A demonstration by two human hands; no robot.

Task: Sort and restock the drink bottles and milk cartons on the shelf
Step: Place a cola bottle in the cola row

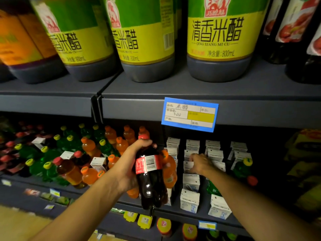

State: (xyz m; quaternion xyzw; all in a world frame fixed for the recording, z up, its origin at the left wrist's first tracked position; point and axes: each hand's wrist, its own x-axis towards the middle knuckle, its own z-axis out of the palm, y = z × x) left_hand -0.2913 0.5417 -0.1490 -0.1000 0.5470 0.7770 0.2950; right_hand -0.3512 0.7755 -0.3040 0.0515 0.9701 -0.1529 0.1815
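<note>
Head view, left hand (129,164) fingers wrapped around cola bottle (150,178), right hand (201,164) fingers curled on milk carton (188,166)

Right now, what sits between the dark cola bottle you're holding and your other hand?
In the head view, an orange soda bottle sits between the dark cola bottle and the right hand, beside white milk cartons.

Both forearms and hands (129,164) are bare, no sleeves showing.
</note>
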